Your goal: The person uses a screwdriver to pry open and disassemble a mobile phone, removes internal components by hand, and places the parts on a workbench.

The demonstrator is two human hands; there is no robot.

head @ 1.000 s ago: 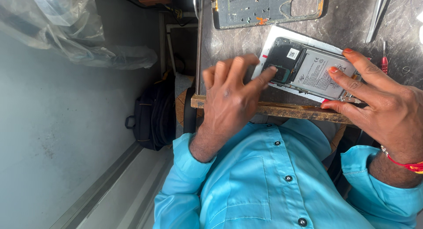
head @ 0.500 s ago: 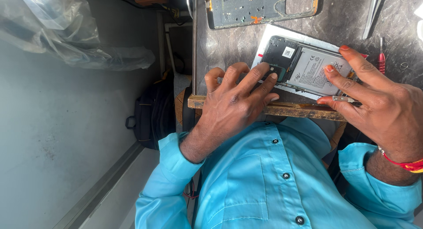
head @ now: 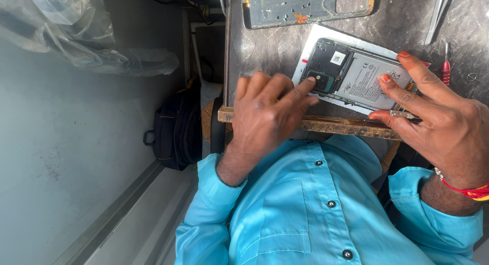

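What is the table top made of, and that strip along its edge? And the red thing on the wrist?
The table top looks like dark stone or a stone-patterned laminate: grey veins, dull sheen. The edge strip looks like bare, worn wood, brown and rough. The wrist band on the right hand looks like twisted red and yellow thread.

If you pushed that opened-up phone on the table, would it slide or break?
The opened phone lies flat on the smooth dark table, so it would probably slide, not roll or tip. It looks stiff. With its back off and the battery bare, the insides seem fragile. Both the left hand and right hand steady it.
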